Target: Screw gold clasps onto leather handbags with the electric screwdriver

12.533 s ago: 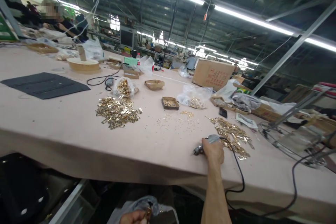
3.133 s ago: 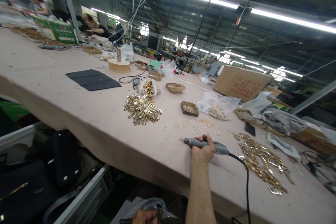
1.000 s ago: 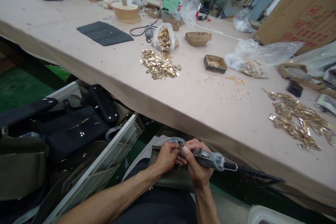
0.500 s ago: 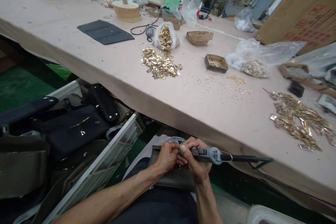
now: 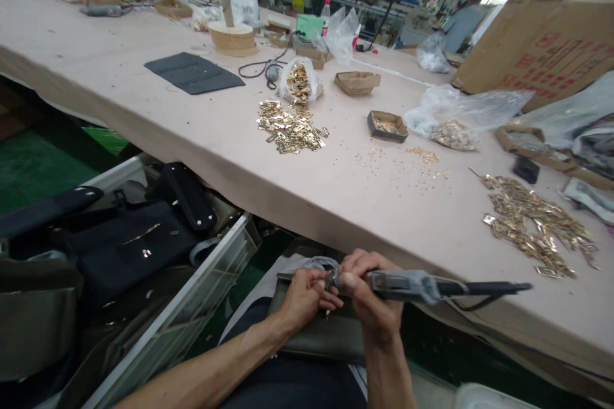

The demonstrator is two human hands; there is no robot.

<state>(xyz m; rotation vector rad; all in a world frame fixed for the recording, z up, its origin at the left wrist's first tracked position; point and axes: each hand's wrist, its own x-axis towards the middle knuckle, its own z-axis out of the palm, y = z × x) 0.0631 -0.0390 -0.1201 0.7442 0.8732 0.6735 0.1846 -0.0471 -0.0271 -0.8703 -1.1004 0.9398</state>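
Note:
My right hand (image 5: 371, 281) is wrapped round a grey power screwdriver (image 5: 407, 285), whose black cable end points right. The tool's tip reaches the fingers of my left hand (image 5: 309, 291), which are pinched together at a small part too small to make out. Both hands are over a dark olive bag (image 5: 330, 339) lying on my lap. A clear plastic strip or wrap (image 5: 322, 262) shows just behind the fingers.
The table (image 5: 288, 185) edge runs in front of my hands. On it lie gold metal pieces (image 5: 290, 131), a small box (image 5: 387, 126), more gold frames (image 5: 532, 217) and a carton (image 5: 537, 51). A white crate (image 5: 187, 326) of bags stands left.
My right hand and the screwdriver have shifted slightly right, and the tool now lies more level with its tip at my left fingers. The camera view has tilted up a little.

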